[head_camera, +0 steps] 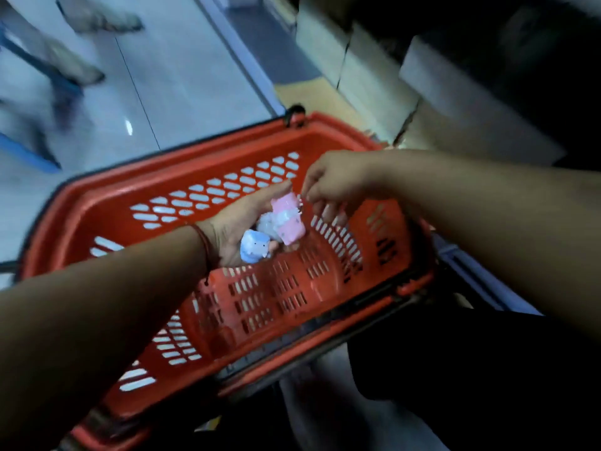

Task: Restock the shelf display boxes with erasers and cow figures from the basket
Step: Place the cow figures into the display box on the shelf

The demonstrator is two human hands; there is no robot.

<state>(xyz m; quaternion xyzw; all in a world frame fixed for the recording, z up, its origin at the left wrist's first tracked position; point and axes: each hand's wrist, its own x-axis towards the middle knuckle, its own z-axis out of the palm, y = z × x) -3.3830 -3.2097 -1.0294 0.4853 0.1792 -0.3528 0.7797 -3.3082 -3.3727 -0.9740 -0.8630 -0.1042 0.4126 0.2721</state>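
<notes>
A red slotted basket (pixel 107 206) sits on the floor below me, and no loose items show inside it. My left hand (pixel 234 222) hovers over it, palm up, holding a pink figure (pixel 289 222), a white one (pixel 268 226) and a blue one (pixel 255 250). My right hand (pixel 335 183) hangs just right of the pink figure, fingers curled loosely downward, tips close to it. Nothing is visibly gripped in the right hand. The frame is blurred.
White cardboard boxes (pixel 367 70) line the dark lower shelf at the upper right. A person's feet (pixel 94 24) stand on the pale tiled floor at the upper left, beside a blue bar (pixel 29 154). My dark trouser leg (pixel 455 369) fills the lower right.
</notes>
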